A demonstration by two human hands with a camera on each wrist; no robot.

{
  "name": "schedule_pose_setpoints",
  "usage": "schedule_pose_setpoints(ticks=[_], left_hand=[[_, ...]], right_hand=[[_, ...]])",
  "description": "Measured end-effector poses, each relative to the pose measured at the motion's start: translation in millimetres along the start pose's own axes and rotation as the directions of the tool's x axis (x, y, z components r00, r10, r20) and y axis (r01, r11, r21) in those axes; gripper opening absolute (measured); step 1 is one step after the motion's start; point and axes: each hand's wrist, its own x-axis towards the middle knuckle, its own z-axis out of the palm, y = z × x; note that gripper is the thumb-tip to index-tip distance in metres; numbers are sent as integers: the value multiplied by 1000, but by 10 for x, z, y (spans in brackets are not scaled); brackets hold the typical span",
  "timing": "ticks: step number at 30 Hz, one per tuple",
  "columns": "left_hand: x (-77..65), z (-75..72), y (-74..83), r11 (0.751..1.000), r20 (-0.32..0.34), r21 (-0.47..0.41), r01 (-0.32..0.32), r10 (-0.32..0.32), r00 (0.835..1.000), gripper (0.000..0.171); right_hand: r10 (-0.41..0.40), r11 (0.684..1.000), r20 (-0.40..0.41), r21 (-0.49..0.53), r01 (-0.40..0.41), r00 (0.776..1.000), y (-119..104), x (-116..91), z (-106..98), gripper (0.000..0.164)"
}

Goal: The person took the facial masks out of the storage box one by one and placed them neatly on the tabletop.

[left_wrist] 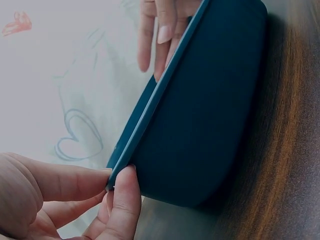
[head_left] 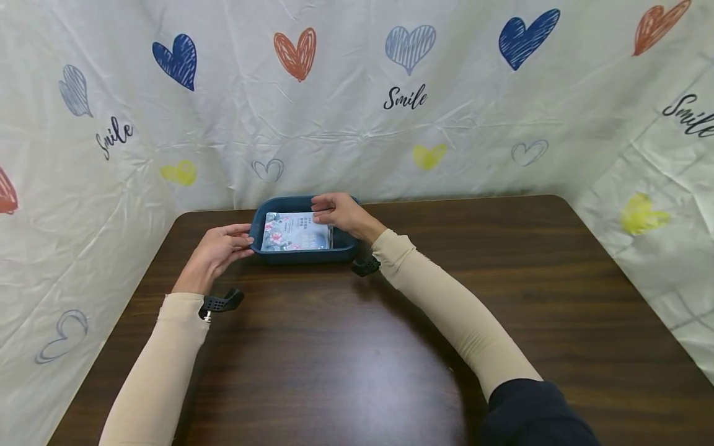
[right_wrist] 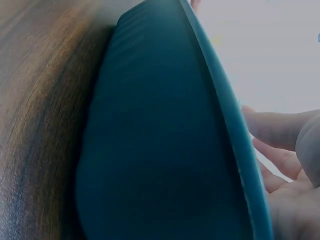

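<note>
A dark blue plastic tray (head_left: pixel 304 256) with rounded corners sits near the far edge of the table. Inside it lies a flat, pale floral packet (head_left: pixel 290 234) with printed lettering. At the tray's left end my left hand (head_left: pixel 216 253) pinches the rim between thumb and fingers, seen close up in the left wrist view, where the tray's side wall (left_wrist: pixel 200 110) fills the middle. My right hand (head_left: pixel 343 215) reaches over the tray's right side, its extended fingers over the packet's upper right corner. In the right wrist view, the tray wall (right_wrist: pixel 150 125) hides part of that hand.
The brown wooden table (head_left: pixel 346 347) reaches toward me and to the right. Behind it hangs a white cloth (head_left: pixel 346 118) printed with hearts and "Smile". Each wrist wears a black strap, such as the left strap (head_left: pixel 223 301).
</note>
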Motion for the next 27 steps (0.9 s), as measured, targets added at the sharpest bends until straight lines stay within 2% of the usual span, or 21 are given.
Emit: schedule_pose_setpoints(ticks=[13, 20, 27], left_hand=[[17, 3, -4, 1000, -1, 10, 6, -6, 1000, 54], [14, 5, -6, 1000, 0, 13, 3, -3, 1000, 54], [10, 1, -7, 1000, 0, 22, -4, 4, 1000, 54]], right_hand=[[40, 998, -69, -42, -43, 997, 43, 44, 32, 47], [15, 994, -184, -103, -35, 983, 49, 7, 73, 40], [38, 997, -205, -51, -49, 978, 46, 19, 92, 52]])
